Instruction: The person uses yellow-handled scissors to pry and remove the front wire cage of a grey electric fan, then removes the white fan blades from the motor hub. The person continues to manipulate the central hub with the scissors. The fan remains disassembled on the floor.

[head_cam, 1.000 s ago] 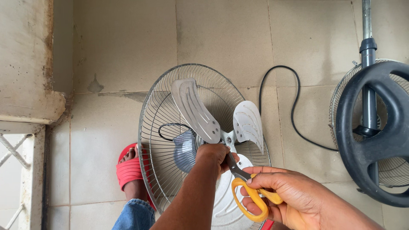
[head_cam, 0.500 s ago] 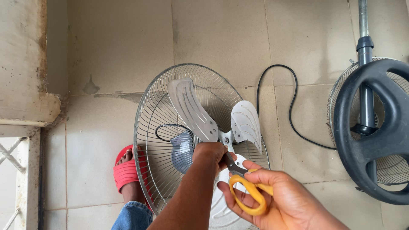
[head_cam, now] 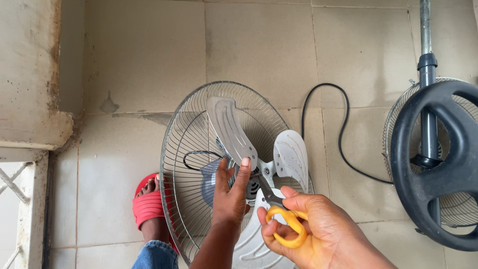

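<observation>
Fingers of the left hand (head_cam: pixel 230 192) are spread and press flat against the hub of the fan blade assembly (head_cam: pixel 259 159), the index fingertip touching the base of the long grey blade (head_cam: pixel 230 127), so this hand steadies rather than grips. The right hand (head_cam: pixel 311 226) has its thumb and fingers threaded through the yellow loops of a pair of scissors (head_cam: pixel 281 219) and holds them firmly; the dark blades point up and left into the hub (head_cam: pixel 265 172), just beside the left fingertips, and whether they are parted or closed there cannot be made out. Judging from how things lie, the work is at an early to middle stage: the front guard is already off, leaving the blades bare over the rear wire grille (head_cam: pixel 194 149), yet the blade assembly is still seated on its shaft, so whatever fastens it at the centre looks not yet released. That hub sits directly between the two hands, touching the left fingers and met by the scissor tips. A black power cord (head_cam: pixel 343 149) loops across the tiled floor (head_cam: pixel 259 45) to the right, toward a fan stand with a black ring base (head_cam: pixel 438 164). One foot in a red sandal (head_cam: pixel 148 204) rests just left of the grille.
</observation>
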